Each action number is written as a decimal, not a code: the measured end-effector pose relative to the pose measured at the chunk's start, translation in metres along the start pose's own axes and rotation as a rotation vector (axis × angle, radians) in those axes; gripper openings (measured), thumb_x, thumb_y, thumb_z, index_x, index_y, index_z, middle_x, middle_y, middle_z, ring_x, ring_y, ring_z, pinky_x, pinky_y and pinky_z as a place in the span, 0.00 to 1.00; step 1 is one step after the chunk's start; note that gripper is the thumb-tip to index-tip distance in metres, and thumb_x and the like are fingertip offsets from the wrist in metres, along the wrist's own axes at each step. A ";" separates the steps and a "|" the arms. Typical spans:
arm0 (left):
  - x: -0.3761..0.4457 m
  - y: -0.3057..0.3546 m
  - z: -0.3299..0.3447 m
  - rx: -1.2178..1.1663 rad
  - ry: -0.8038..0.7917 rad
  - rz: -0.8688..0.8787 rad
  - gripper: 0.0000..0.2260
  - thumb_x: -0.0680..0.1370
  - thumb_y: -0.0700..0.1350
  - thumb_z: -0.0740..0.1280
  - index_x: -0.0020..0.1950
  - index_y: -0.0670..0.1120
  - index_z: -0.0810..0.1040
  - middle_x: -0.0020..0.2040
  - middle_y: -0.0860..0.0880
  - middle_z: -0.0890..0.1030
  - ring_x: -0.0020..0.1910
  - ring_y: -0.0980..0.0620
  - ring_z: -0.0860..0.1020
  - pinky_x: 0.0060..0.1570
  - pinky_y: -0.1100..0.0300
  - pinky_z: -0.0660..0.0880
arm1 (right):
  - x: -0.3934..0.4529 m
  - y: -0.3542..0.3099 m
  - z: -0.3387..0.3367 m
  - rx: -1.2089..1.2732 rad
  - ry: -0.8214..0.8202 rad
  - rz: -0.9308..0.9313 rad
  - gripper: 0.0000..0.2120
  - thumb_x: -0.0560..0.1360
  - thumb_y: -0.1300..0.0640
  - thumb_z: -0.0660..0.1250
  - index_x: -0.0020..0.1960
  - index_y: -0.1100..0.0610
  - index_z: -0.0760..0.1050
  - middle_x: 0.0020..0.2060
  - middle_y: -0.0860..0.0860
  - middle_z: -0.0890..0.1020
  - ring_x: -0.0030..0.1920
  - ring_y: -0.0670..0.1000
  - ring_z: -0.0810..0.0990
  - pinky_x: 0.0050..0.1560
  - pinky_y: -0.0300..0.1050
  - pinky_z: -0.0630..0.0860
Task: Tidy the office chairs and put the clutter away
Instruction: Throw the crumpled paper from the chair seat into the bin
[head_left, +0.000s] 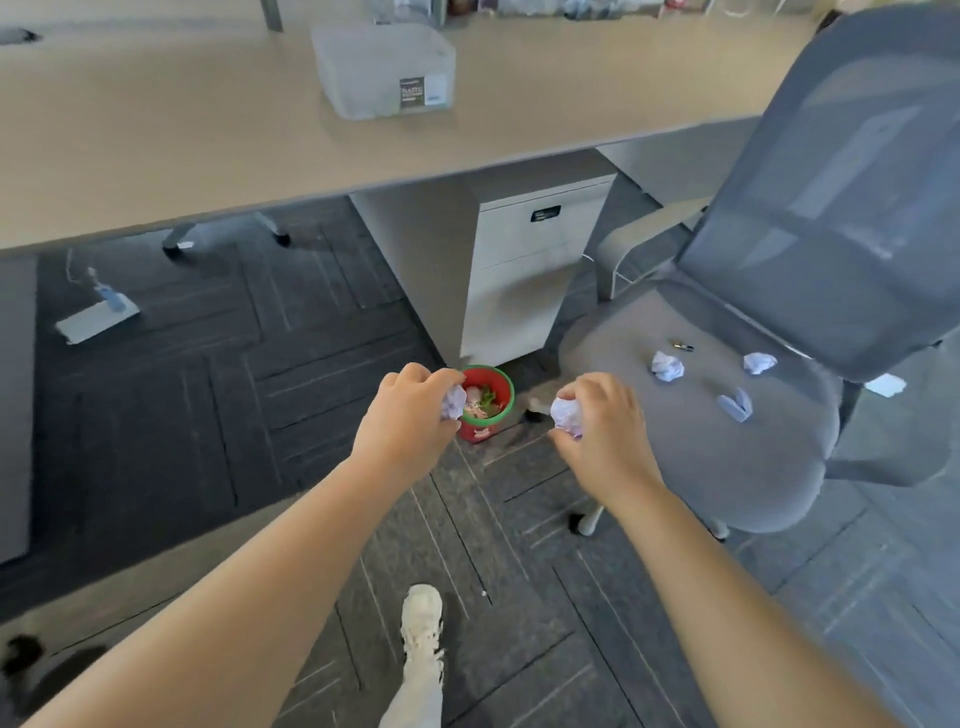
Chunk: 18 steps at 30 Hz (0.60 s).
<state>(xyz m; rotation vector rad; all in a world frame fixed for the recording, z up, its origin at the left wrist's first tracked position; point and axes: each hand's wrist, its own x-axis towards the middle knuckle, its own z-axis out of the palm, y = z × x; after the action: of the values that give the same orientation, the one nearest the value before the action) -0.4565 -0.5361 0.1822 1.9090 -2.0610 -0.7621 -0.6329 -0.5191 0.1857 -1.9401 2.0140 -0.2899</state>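
Observation:
My left hand (402, 415) grips a crumpled white paper ball (453, 401) right at the rim of a small red bin (488, 402) that stands on the carpet and holds scraps. My right hand (605, 426) grips a second paper ball (567, 414), just to the right of the bin. A grey mesh office chair (727, 457) stands at the right. On its seat lie two more paper balls (667, 366) (758, 362), a folded pale-blue piece (735, 406) and a small dark pen-like item (681, 345).
A beige desk (182, 140) spans the top, with a clear plastic box (384, 67) on it. A white drawer cabinet (524, 270) stands under the desk behind the bin. On the carpet at the left a floor socket plate (96, 317) has a plug in it. My shoe (422, 623) is below.

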 end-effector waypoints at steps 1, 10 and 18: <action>0.022 0.000 0.004 0.002 -0.010 0.002 0.20 0.77 0.42 0.63 0.69 0.48 0.67 0.64 0.44 0.71 0.65 0.43 0.66 0.58 0.52 0.71 | 0.019 0.006 0.003 0.005 -0.009 0.015 0.14 0.75 0.60 0.65 0.59 0.59 0.72 0.62 0.54 0.72 0.62 0.54 0.68 0.61 0.45 0.66; 0.183 -0.016 0.067 0.038 -0.183 -0.104 0.19 0.77 0.37 0.59 0.67 0.49 0.68 0.63 0.43 0.70 0.63 0.42 0.65 0.57 0.51 0.71 | 0.163 0.054 0.050 0.042 -0.128 0.123 0.15 0.75 0.61 0.65 0.61 0.59 0.71 0.63 0.54 0.71 0.63 0.55 0.67 0.63 0.47 0.65; 0.252 -0.041 0.140 0.051 -0.355 -0.180 0.21 0.77 0.41 0.61 0.70 0.49 0.65 0.65 0.41 0.69 0.64 0.40 0.67 0.59 0.50 0.70 | 0.226 0.096 0.102 0.095 -0.252 0.198 0.16 0.74 0.60 0.67 0.61 0.58 0.71 0.66 0.54 0.69 0.66 0.54 0.66 0.68 0.50 0.65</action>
<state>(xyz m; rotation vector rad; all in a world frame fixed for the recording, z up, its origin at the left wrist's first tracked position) -0.5226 -0.7529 -0.0007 2.1387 -2.1360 -1.1761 -0.6886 -0.7312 0.0353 -1.6156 1.9670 -0.0856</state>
